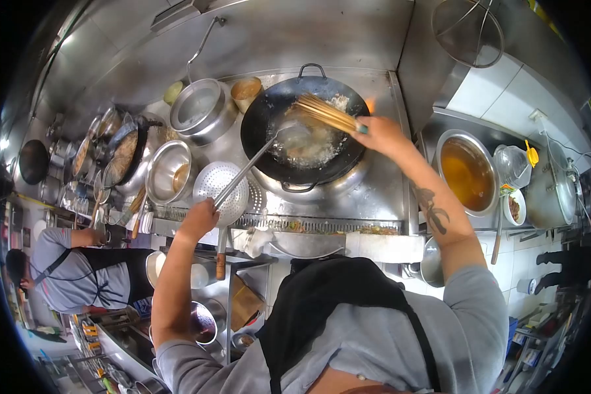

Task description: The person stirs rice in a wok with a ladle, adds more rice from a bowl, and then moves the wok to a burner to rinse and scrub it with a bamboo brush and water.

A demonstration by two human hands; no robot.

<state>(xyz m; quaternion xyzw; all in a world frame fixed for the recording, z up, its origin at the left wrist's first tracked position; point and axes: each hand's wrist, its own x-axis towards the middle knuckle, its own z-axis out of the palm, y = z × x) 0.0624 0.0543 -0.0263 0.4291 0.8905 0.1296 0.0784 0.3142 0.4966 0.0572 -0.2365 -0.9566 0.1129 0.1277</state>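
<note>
The left hand (200, 217) is closed around the end of a long-handled ladle (294, 136). The handle slants up to the bowl, which rests in the pale food (316, 150) at the middle of the black wok (264, 131); its length likely puts the hand well back from the heat. The right hand (381, 134) is clenched on the butt of a bamboo brush (325, 113), held low over the far rim, bristles angled toward the ladle. Just left of the wok lie a perforated colander (224, 187) and a steel bowl (169, 172), within reach. A pot of amber liquid (467, 172) stands to the right. A co-worker (79, 279) bends at the neighbouring counter.
</note>
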